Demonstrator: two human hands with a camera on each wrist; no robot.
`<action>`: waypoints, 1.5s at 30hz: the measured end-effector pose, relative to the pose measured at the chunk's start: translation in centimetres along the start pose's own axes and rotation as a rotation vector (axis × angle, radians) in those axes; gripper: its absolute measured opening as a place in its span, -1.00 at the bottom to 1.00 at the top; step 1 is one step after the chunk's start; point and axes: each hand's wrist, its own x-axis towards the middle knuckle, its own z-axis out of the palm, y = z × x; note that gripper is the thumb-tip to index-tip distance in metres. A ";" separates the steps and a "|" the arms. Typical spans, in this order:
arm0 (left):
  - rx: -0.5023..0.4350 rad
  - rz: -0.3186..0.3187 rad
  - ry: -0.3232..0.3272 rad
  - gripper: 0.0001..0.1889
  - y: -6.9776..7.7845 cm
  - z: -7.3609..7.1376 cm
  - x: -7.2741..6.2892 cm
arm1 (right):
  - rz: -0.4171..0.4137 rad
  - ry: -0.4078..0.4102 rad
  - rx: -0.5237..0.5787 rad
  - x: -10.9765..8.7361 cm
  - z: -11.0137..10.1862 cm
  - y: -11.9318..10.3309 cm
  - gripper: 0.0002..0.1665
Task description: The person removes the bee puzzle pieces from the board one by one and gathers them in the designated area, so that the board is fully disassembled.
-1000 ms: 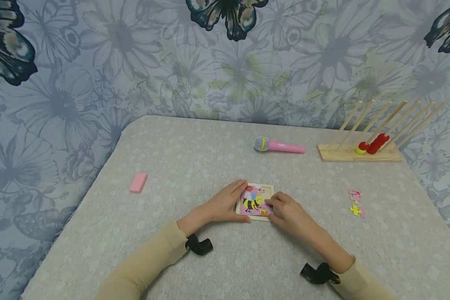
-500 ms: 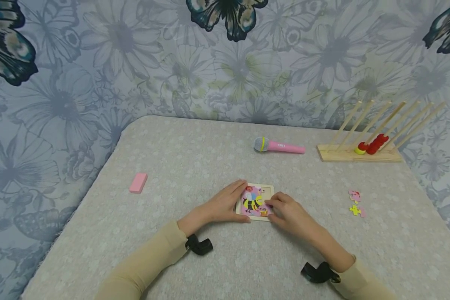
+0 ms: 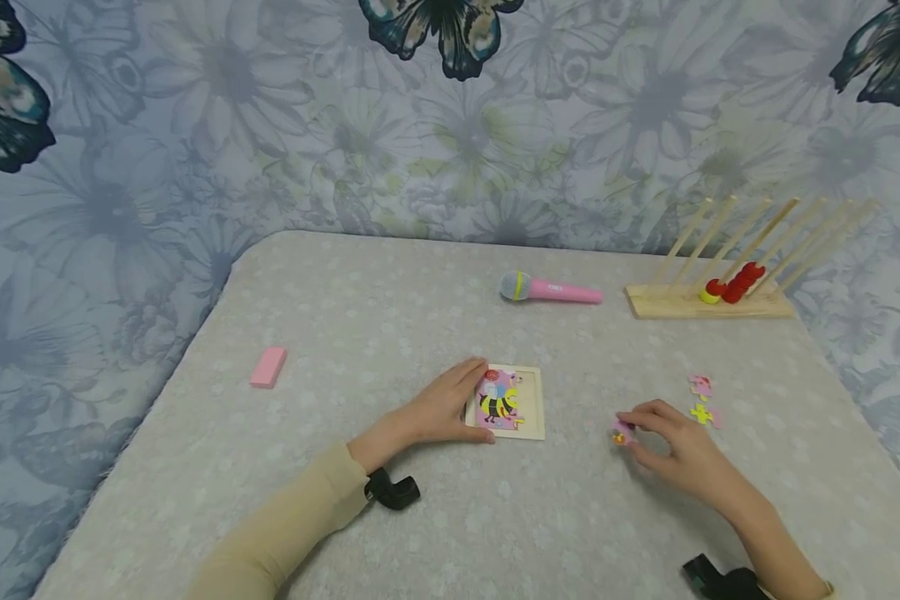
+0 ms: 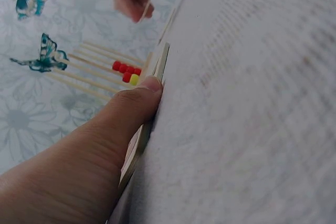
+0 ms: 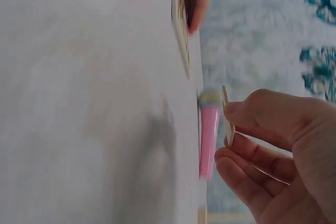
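Observation:
In the head view, a small wooden puzzle board (image 3: 529, 403) with a bee picture lies on the table. The picture fills its left part; bare wood shows on the right. My left hand (image 3: 444, 407) holds the board by its left side, thumb at the near edge and fingers at the far edge. To the right, my right hand (image 3: 678, 446) pinches a pink puzzle piece (image 3: 621, 433) between thumb and fingers, above the table. The right wrist view shows this thin piece edge-on. Two loose pieces, one pink (image 3: 701, 385) and one yellow and pink (image 3: 702, 413), lie beyond that hand.
A pink toy microphone (image 3: 562, 291) lies behind the board. At the back right stands a wooden peg rack (image 3: 708, 304) with red and yellow beads. A pink block (image 3: 268, 367) is at the left. Floral wallpaper rises behind the table.
My right hand has lifted a pink piece out of the board's right side and carried it rightward. The left hand stays on the board. The head view has shifted slightly.

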 end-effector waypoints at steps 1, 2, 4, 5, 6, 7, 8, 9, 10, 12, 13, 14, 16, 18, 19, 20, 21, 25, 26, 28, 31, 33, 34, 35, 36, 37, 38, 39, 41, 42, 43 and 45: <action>0.005 -0.001 0.002 0.16 0.0 0.0 0.0 | 0.013 0.014 -0.016 -0.8 -0.6 0.4 -0.50; 0.007 0.001 0.005 0.16 -0.1 0.0 -0.1 | 0.026 0.024 -0.030 -1.6 -1.1 0.8 -0.50; 0.005 0.010 0.008 0.16 -0.1 -0.1 -0.1 | 0.046 0.040 -0.061 -3.1 -2.0 1.4 -0.50; 0.004 0.014 0.008 0.16 -0.1 0.0 -0.1 | 0.049 0.049 -0.076 -3.9 -2.5 1.7 -0.50; 0.005 0.017 0.006 0.16 -0.1 0.0 -0.1 | 0.052 0.060 -0.085 -4.6 -2.8 2.0 -0.50; 0.006 0.019 0.005 0.16 -0.1 0.0 -0.1 | 0.057 0.067 -0.097 -5.2 -3.2 2.2 -0.50; 0.006 0.018 0.003 0.16 -0.1 0.0 -0.1 | 0.063 0.072 -0.110 -5.8 -3.4 2.5 -0.50; 0.001 0.019 0.004 0.15 0.0 0.0 -0.1 | 0.074 0.073 -0.128 -6.3 -3.7 2.7 -0.51; -0.001 0.018 0.005 0.15 0.0 0.0 -0.1 | 0.084 0.073 -0.142 -6.8 -3.8 2.9 -0.52; -0.001 0.014 0.005 0.15 0.0 -0.1 -0.1 | 0.103 0.067 -0.167 -7.5 -4.0 3.3 -0.53; -0.001 0.014 0.006 0.15 0.0 -0.1 -0.1 | 0.108 0.067 -0.173 -7.7 -4.0 3.5 -0.54; -0.003 0.016 0.007 0.15 0.0 -0.1 0.0 | 0.105 0.070 -0.178 -8.0 -4.0 3.6 -0.54; 0.001 0.016 0.007 0.15 0.0 -0.2 0.0 | 0.078 0.084 -0.168 -8.3 -3.8 4.0 -0.52; 0.005 0.014 0.005 0.15 0.0 -0.2 0.0 | 0.046 0.104 -0.147 -8.4 -3.5 4.2 -0.49; 0.005 0.014 0.006 0.15 0.0 -0.1 0.0 | 0.031 0.114 -0.137 -8.4 -3.4 4.4 -0.48; 0.005 0.011 0.004 0.15 0.0 -0.1 0.0 | 0.020 0.121 -0.128 -8.5 -3.3 4.5 -0.47; 0.006 0.009 0.002 0.15 0.0 -0.1 -0.1 | 0.014 0.125 -0.121 -8.5 -3.3 4.6 -0.46; 0.003 0.003 0.001 0.15 0.1 -0.2 -0.1 | 0.018 0.130 -0.117 -8.8 -3.3 4.9 -0.42; 0.003 0.003 0.000 0.15 0.1 -0.2 -0.1 | 0.021 0.131 -0.116 -8.8 -3.3 5.0 -0.41; 0.004 0.005 0.003 0.16 0.1 -0.2 -0.1 | 0.024 0.131 -0.119 -8.9 -3.5 5.1 -0.40; 0.005 0.007 0.005 0.16 0.1 -0.2 0.0 | 0.027 0.135 -0.132 -8.9 -3.6 5.4 -0.41; 0.005 0.005 0.004 0.16 0.1 -0.2 0.0 | 0.034 0.134 -0.142 -8.7 -3.6 5.4 -0.42; 0.006 0.004 0.003 0.16 0.1 -0.1 0.0 | 0.040 0.131 -0.152 -8.6 -3.6 5.5 -0.43; 0.007 0.003 0.003 0.17 0.0 -0.1 0.0 | 0.050 0.129 -0.157 -8.5 -3.5 5.4 -0.43; 0.007 0.002 0.003 0.17 0.0 -0.1 0.0 | 0.058 0.125 -0.165 -8.4 -3.5 5.4 -0.44; 0.008 0.003 0.005 0.17 0.0 -0.1 0.0 | 0.066 0.119 -0.168 -8.3 -3.5 5.4 -0.45; 0.009 0.001 0.003 0.17 0.0 -0.1 0.0 | 0.071 0.114 -0.171 -8.2 -3.6 5.3 -0.46; 0.010 0.000 0.003 0.17 0.0 -0.1 0.0 | 0.074 0.106 -0.181 -8.0 -3.6 5.3 -0.46; 0.007 0.001 0.006 0.17 0.0 -0.1 0.0 | 0.080 0.093 -0.206 -7.6 -3.8 5.1 -0.49; 0.006 0.002 0.005 0.17 0.0 -0.1 0.0 | 0.093 0.084 -0.217 -7.2 -3.9 4.8 -0.51; 0.005 0.003 0.006 0.17 0.0 -0.1 0.0 | 0.099 0.084 -0.221 -6.6 -4.1 4.6 -0.52; 0.005 0.002 0.006 0.17 0.0 -0.1 0.0 | 0.108 0.093 -0.231 -5.0 -4.3 3.8 -0.54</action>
